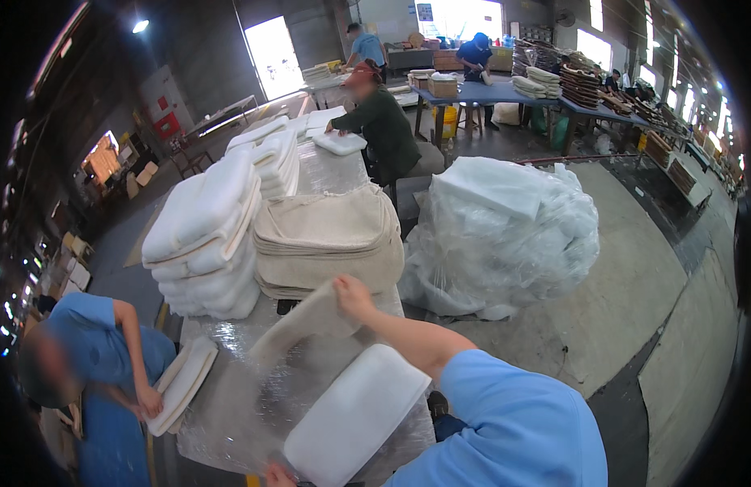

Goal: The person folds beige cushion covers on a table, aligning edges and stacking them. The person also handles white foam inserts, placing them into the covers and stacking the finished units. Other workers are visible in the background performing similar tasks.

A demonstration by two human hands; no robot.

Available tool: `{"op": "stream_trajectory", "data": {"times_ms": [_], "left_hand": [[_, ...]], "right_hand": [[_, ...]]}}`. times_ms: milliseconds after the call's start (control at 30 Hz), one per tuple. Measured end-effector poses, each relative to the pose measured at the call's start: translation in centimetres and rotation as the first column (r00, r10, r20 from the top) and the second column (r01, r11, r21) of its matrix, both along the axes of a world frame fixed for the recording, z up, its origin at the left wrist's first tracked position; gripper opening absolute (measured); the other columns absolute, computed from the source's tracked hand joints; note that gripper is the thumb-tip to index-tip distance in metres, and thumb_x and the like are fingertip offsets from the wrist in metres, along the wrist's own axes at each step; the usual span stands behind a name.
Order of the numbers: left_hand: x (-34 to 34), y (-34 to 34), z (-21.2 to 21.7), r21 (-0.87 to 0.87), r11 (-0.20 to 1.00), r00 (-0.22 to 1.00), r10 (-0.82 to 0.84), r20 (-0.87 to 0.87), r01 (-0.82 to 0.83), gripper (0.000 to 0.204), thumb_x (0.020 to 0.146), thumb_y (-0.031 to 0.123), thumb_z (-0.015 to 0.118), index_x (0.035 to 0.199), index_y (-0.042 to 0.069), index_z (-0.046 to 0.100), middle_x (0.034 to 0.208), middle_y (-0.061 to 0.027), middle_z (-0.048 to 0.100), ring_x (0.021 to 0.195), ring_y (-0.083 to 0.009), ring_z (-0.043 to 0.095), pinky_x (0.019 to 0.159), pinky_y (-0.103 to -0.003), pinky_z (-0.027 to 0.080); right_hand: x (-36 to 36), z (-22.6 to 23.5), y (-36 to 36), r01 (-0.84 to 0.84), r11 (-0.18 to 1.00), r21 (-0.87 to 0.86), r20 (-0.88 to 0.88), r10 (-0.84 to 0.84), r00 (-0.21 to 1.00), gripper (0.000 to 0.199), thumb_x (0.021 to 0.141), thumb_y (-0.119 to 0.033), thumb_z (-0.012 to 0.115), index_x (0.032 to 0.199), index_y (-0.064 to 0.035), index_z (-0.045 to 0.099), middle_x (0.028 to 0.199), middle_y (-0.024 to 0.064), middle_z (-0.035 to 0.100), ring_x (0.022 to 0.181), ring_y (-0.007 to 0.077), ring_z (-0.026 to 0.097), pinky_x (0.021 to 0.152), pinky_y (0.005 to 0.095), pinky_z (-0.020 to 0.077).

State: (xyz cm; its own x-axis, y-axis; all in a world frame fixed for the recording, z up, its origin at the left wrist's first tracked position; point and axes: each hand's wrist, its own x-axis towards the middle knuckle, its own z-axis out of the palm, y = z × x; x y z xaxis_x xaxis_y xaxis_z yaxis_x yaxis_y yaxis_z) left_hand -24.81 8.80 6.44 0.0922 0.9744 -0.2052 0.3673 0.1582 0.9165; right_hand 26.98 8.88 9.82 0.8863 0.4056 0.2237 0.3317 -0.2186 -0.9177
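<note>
My right hand (353,299) is closed on the upper edge of a beige fabric cover (306,321), which hangs over the table and is smeared by motion. At the lower edge of the view only part of my left hand (280,475) shows, beside the corner of a white rectangular pad (355,418); its grip is blurred and cut off. That pad lies flat on the plastic-wrapped table (221,414), in front of me. Just beyond my right hand stands a pile of folded beige covers (327,235).
White padding (201,223) is stacked left of the covers. At the left, a person in blue (107,341) handles a layered pad (185,381). Farther off, another person (384,130) leans over the table. A large plastic-wrapped white bundle (505,235) stands on the floor at right.
</note>
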Motion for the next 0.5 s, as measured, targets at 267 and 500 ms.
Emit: {"op": "stream_trajectory", "data": {"times_ms": [267,500], "left_hand": [[-3.7,4.3,-3.3,-0.377,0.926,0.979,0.048,0.198,0.031,0.07,0.105,0.038,0.065,0.166,0.02,0.037,0.142,-0.0269,0.065,0.12,-0.0266,0.065,0.107,-0.054,0.049],[0.1,5.4,-5.9,-0.489,0.871,0.951,0.107,0.291,0.052,0.053,0.108,0.04,0.058,0.151,0.01,0.051,0.136,-0.0188,0.067,0.117,-0.0282,0.067,0.1,-0.049,0.054]], "right_hand": [[-6.5,-7.6,-10.6,-0.385,0.768,-0.512,-0.445,0.147,0.883,0.074,0.103,-0.063,0.053,0.138,-0.0004,0.067,0.136,0.0232,0.07,0.129,0.0398,0.065,0.109,0.0465,0.0496],[-7.7,-9.3,-12.9,-0.447,0.734,-0.511,-0.495,0.174,0.851,0.098,0.096,-0.08,0.048,0.146,0.0031,0.061,0.143,0.0267,0.065,0.134,0.0416,0.062,0.113,0.0472,0.0476]]}}
